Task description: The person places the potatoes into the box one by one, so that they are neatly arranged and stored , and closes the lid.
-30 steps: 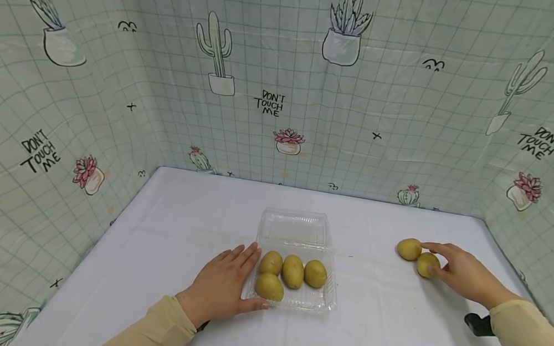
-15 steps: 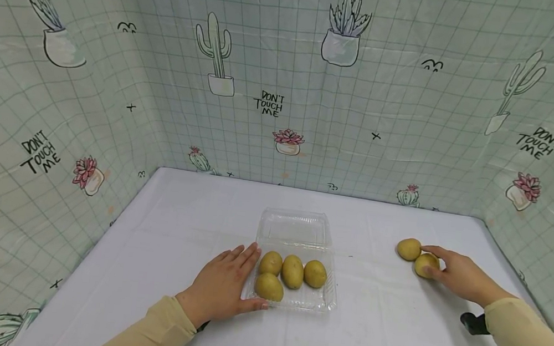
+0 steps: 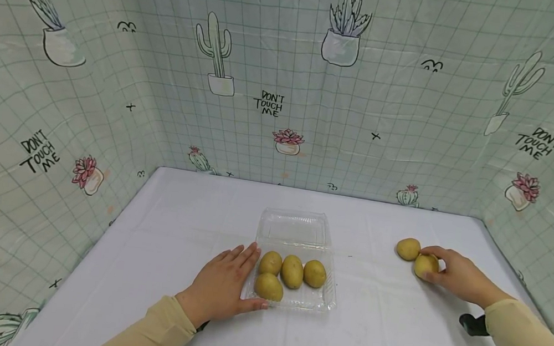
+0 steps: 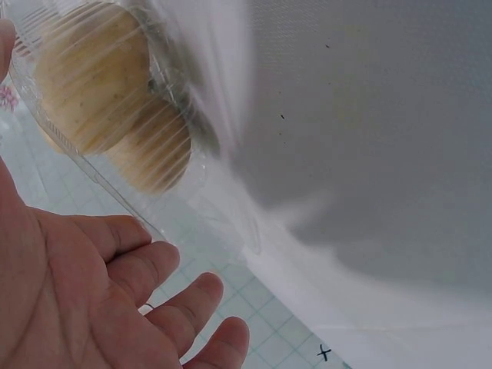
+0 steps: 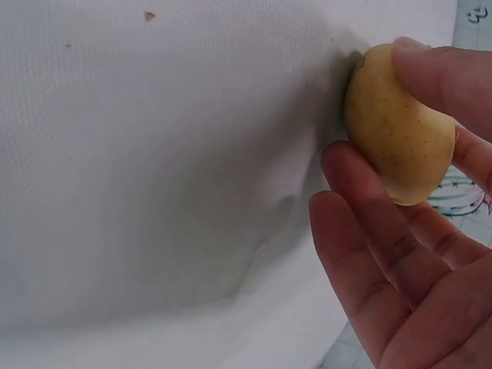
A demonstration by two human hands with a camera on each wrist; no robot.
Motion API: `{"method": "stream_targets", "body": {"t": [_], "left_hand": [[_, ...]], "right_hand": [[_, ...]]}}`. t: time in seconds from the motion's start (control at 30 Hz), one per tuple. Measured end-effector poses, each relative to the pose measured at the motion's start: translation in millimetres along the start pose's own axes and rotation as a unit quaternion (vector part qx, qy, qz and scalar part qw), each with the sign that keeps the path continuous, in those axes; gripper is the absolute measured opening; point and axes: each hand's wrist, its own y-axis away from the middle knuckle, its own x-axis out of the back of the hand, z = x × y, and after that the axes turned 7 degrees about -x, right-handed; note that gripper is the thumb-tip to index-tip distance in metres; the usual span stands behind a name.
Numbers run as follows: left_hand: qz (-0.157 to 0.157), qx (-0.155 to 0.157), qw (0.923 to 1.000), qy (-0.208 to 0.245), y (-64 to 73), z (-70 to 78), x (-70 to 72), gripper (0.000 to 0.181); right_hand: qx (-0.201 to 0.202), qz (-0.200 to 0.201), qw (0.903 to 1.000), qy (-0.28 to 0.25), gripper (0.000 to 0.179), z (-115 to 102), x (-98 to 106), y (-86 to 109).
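Observation:
A clear plastic clamshell box point(image 3: 309, 298) lies with its lid point(image 3: 294, 227) folded back, and several potatoes point(image 3: 292, 272) sit in its base. My left hand point(image 3: 223, 282) rests flat at the box's left side, fingers straight, fingertips along the rim and thumb at the front corner. The left wrist view shows potatoes point(image 4: 92, 77) through the ribbed wall beside those fingers. Off to the right, my right hand point(image 3: 464, 277) holds a potato point(image 3: 425, 267) between thumb and fingers; in the right wrist view the thumb lies across this potato point(image 5: 400, 127). Another potato point(image 3: 407, 249) lies just behind it.
White cloth point(image 3: 367, 326) covers the table. A patterned curtain point(image 3: 286, 73) hangs around its back and sides. A black wrist strap part point(image 3: 474, 324) shows under the right sleeve.
My right hand has shifted slightly left, its thumb and fingers closing round the nearer potato, which has moved a little left too. The left hand and the box stay put.

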Motion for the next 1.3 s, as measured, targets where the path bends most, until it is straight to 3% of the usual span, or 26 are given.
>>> {"method": "stream_targets", "body": {"t": [0.73, 1.0, 1.3], "left_hand": [[0.007, -0.006, 0.9999, -0.008, 0.0, -0.8, 1.4, 0.102], [-0.005, -0.001, 1.0000, -0.006, -0.4, -1.1, -0.5, 0.104], [-0.010, 0.001, 1.0000, -0.001, -0.5, -0.8, -0.8, 0.103]], "right_hand": [[0.026, 0.014, 0.9996, 0.004, 0.060, -8.6, -5.8, 2.3], [0.008, 0.003, 0.9999, 0.005, 0.059, -8.9, -9.6, 3.8], [0.022, 0.016, 0.9995, 0.014, 0.058, -13.2, -13.2, 4.7]]}}
